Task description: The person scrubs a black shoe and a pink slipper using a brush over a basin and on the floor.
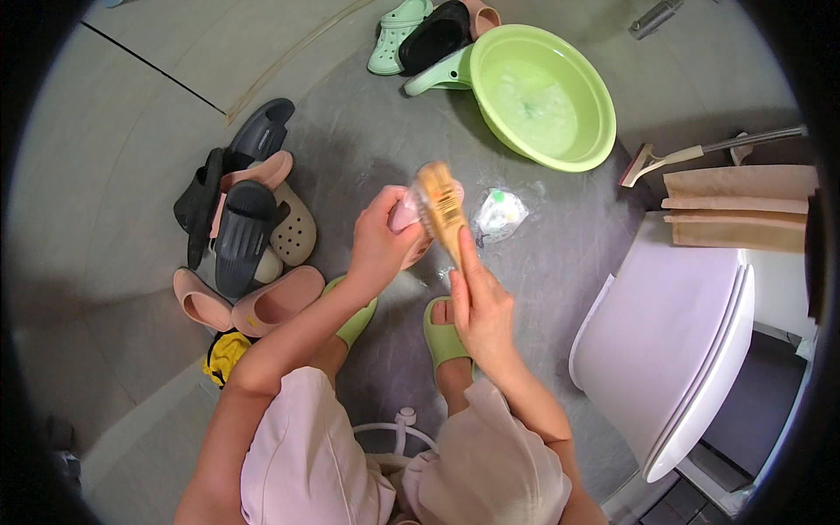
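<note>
My left hand (pixel 378 238) is closed around a pink slipper (pixel 404 215), which is largely hidden by my fingers and by the brush in front of it. In my right hand (pixel 483 308) is a wooden-handled brush (pixel 444 208), tilted up and to the left over the slipper. The brush head is slightly blurred, and its bristles cannot be made out. Close to its right, a clear plastic bag (pixel 500 215) with something white and green lies on the wet floor.
A green basin (pixel 604 131) of cloudy water stands at the far right, beside several clogs (pixel 398 35). More slippers and clogs (pixel 241 236) are piled at left, near a yellow cloth-like bundle (pixel 227 357). A toilet (pixel 656 324) and squeegee (pixel 674 159) are at right.
</note>
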